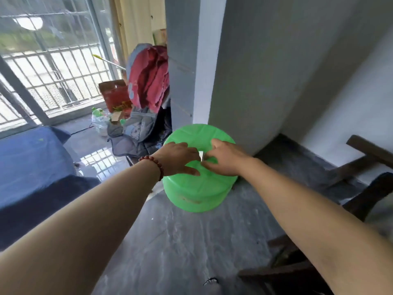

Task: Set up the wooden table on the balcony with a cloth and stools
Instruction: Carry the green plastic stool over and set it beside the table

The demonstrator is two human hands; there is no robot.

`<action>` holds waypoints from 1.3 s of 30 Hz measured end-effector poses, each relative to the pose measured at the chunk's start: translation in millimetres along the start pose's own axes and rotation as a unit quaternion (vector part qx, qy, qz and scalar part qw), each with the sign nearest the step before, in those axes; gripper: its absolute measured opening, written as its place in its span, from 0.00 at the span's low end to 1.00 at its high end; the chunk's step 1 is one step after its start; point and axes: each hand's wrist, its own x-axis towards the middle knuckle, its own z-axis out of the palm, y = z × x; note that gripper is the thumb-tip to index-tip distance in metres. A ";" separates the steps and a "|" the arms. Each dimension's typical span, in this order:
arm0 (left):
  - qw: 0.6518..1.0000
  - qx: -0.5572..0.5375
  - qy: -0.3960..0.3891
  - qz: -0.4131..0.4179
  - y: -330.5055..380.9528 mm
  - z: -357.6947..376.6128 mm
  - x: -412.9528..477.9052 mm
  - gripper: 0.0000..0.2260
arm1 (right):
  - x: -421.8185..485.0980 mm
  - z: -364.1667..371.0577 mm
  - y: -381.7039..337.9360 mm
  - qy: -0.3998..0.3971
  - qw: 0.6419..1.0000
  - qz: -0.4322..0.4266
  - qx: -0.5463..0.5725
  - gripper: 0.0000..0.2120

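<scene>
The left hand (177, 159) and the right hand (225, 159) curl their fingers into the hole on top of the green stool (197, 192) and pinch its edge. The stool stands on the grey floor (180, 241), by the wall corner (202, 81). Behind it, an open red box (113, 94) holds bright things I cannot make out. A clear bag (100, 122) holds green bottles (97, 112).

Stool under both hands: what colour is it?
The stool is bright green; head view.

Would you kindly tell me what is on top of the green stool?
Both hands: the left hand and right hand grip the green stool at its central hole. They cover most of that hole; nothing inside shows.
</scene>
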 end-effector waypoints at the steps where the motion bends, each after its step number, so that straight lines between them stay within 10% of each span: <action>1: 1.000 -0.004 0.001 -0.013 -4.8 3.2 -25.8 0.26 | 2.1 1.0 -23.4 0.003 1.000 -0.014 0.001 0.18; 19: 0.935 -0.040 -0.058 -0.347 -28.4 78.2 -476.2 0.27 | 35.1 51.2 -439.7 -0.035 0.931 -0.361 -0.032 0.19; 39: 0.845 -0.118 -0.099 -0.511 -185.5 114.7 -618.7 0.26 | 219.3 75.1 -653.9 -0.098 0.852 -0.513 -0.037 0.23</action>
